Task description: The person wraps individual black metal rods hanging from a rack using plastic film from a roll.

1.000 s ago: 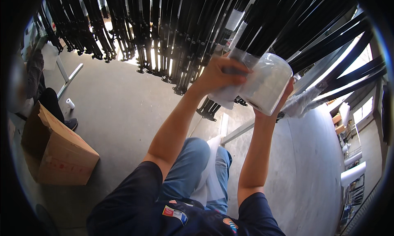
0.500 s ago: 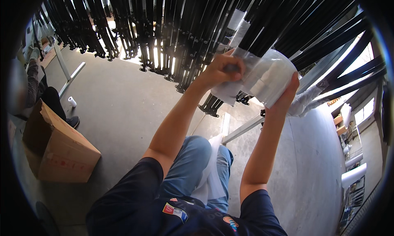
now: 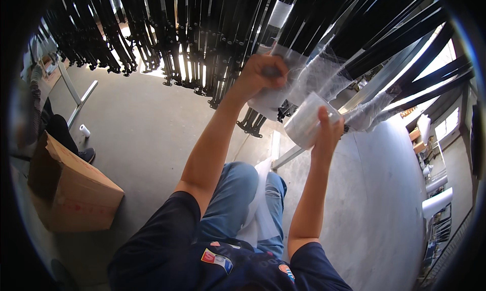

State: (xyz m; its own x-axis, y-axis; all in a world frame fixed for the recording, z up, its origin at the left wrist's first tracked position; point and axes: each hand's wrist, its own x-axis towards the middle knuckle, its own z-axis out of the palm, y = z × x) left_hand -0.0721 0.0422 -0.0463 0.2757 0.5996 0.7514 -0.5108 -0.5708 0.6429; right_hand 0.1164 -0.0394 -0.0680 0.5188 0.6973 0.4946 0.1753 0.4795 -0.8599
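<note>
Long black metal bars (image 3: 298, 30) hang in a bundle ahead of me, with a white sheet (image 3: 266, 105) and clear film around their lower part. My left hand (image 3: 264, 76) is closed at the bundle's left side, on the white sheet; its fingertips are partly in shadow. In my right hand (image 3: 326, 131) is a roll of clear stretch film (image 3: 306, 121), tilted, below and to the right of the bundle. A stretched, wrinkled band of film (image 3: 324, 76) runs from the roll's side up to the bars.
Several more rows of black bars (image 3: 195, 33) hang to the left. Wrapped bars (image 3: 377, 111) slope down at the right. An open cardboard box (image 3: 83, 190) and a small white roll (image 3: 84, 130) are on the floor, near a person's shoe (image 3: 87, 154). A white sheet (image 3: 257, 200) lies between my knees.
My right hand has moved the film roll down and left, away from the front of the bars, and the roll has turned. My left hand has shifted slightly left and stays closed at the bundle.
</note>
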